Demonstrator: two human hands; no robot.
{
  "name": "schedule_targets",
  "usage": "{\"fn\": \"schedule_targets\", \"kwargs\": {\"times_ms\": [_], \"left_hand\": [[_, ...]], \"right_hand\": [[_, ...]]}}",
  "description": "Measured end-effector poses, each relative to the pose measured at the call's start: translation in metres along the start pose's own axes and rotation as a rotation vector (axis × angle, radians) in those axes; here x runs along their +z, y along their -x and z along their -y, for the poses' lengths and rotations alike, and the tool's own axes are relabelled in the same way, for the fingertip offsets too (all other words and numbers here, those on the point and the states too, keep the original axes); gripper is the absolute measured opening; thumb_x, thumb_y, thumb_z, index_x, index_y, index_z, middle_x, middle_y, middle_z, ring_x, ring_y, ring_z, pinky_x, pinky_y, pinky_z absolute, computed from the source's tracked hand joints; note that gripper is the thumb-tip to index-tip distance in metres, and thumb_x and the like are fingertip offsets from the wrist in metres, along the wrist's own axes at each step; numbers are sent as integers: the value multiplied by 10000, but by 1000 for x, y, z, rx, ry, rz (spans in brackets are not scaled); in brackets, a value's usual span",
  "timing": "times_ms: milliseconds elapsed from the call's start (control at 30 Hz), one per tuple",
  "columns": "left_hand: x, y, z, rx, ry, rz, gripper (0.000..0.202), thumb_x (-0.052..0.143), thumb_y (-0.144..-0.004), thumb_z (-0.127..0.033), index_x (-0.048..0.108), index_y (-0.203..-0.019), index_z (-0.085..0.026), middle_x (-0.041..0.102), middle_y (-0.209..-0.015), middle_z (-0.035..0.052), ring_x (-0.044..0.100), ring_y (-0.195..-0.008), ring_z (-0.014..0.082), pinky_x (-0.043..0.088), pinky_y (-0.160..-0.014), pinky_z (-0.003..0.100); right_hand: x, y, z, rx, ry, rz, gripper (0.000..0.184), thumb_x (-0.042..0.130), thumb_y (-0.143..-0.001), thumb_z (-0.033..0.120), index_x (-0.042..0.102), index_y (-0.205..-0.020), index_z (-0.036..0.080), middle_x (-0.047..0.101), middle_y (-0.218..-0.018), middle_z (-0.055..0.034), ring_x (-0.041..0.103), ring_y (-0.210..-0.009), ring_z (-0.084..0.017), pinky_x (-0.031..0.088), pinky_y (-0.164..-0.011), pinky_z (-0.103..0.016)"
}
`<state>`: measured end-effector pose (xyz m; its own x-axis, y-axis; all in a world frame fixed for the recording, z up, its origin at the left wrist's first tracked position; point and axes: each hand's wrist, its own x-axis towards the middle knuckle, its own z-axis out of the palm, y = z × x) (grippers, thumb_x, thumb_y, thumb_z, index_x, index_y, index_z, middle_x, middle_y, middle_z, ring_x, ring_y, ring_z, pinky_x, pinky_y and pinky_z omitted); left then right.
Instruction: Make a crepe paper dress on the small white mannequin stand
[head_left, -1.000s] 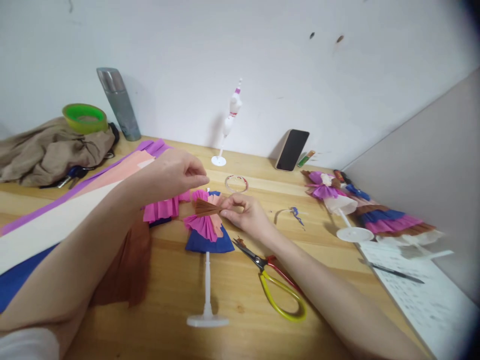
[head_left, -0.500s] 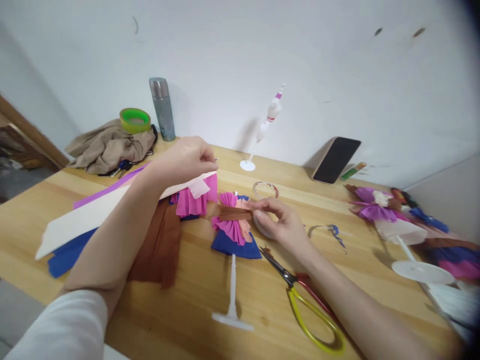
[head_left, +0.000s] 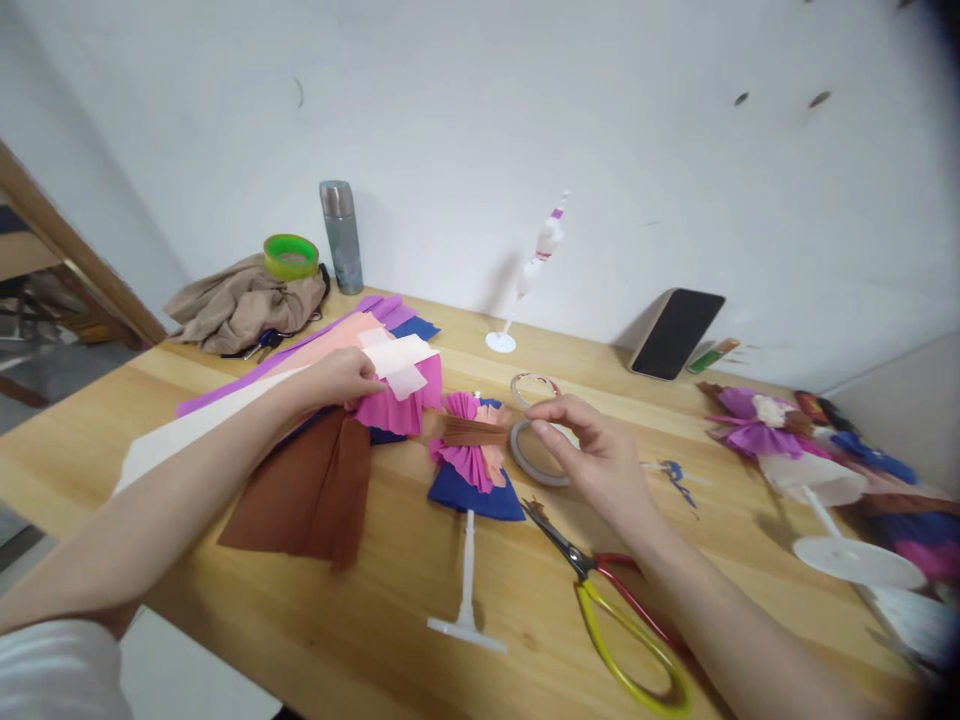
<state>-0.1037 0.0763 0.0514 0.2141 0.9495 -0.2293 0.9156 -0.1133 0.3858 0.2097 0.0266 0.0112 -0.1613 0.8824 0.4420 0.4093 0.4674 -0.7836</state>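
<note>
My left hand is closed over the stack of crepe paper; what its fingertips pinch, if anything, is hidden. They are beside a pale paper piece and a pink ruffled piece. A long cream paper strip runs under that forearm. My right hand hovers with thumb and forefinger slightly apart and nothing visible between them. Left of it lies a paper figure with a pink pleated fan, a brown pleated band and a blue skirt on a white stand. A tape roll lies behind its fingertips.
Yellow-and-red-handled scissors lie open near my right forearm. Brown paper spreads at left. A white stand, phone, flask and green tape are at the back. Paper figures lie at right.
My left hand has come down and left onto the paper stack. My right hand has let go of the brown band's end and drawn slightly right, showing the tape roll.
</note>
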Motion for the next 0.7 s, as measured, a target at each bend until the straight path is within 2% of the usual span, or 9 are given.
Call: {"fn": "schedule_targets", "kwargs": {"times_ms": [233,333,367,400,500,533,567,633,700], "left_hand": [[-28,22,6,20,393,-141,336,563,-757,-366,398,-516,-200,452,-502,-26,434,-499,98,353,-519,246],[-47,30,11,30,525,-215,281,584,-751,-349,475,-545,-190,452,-526,-25,411,-509,96,328,-523,249],[-52,33,13,42,475,-221,296,592,-745,-345,459,-529,-192,423,-513,-32,384,-497,92,303,-512,249],[-55,35,16,89,400,-167,302,595,-744,-343,457,-521,-192,413,-512,-34,375,-498,93,293,-513,251],[-59,39,23,262,119,221,217,581,-763,-354,600,-619,-193,557,-624,-13,487,-587,121,353,-570,244],[-59,38,25,268,22,317,199,582,-763,-363,651,-674,-199,613,-684,-3,530,-629,134,373,-588,240],[-59,37,27,232,-71,355,199,590,-755,-369,676,-695,-200,645,-708,7,554,-643,145,378,-584,239],[-59,31,32,132,-210,258,236,571,-756,-376,676,-663,-185,659,-685,38,571,-627,164,362,-561,251],[-57,23,37,65,-274,81,303,519,-786,-402,685,-714,-160,677,-740,88,591,-671,198,339,-568,272]], "right_hand": [[-11,3,30,-66,14,23,85,623,-845,275,703,-844,246,715,-862,-32,663,-827,-203,507,-790,-345],[-14,5,43,-84,21,-5,80,627,-852,267,703,-839,248,717,-880,-39,667,-836,-206,515,-764,-334],[-15,5,46,-91,26,-11,79,628,-853,265,703,-836,248,716,-879,-40,667,-836,-206,517,-764,-335],[-15,6,48,-99,29,-12,79,627,-855,262,702,-839,248,715,-877,-40,668,-842,-206,518,-770,-337],[-12,4,54,-136,28,9,82,625,-861,247,706,-855,255,711,-869,-34,670,-859,-202,520,-771,-329],[-11,3,56,-145,27,11,82,626,-860,243,706,-858,257,710,-864,-32,670,-856,-200,521,-762,-325],[-9,2,58,-151,26,9,82,626,-861,241,707,-860,258,710,-861,-31,671,-852,-199,522,-755,-322],[-5,0,64,-163,16,-1,86,624,-863,243,709,-860,259,713,-859,-33,672,-846,-199,526,-751,-325],[1,-1,71,-176,-1,-13,91,622,-865,253,711,-854,258,716,-856,-39,671,-843,-204,533,-765,-338]]}}
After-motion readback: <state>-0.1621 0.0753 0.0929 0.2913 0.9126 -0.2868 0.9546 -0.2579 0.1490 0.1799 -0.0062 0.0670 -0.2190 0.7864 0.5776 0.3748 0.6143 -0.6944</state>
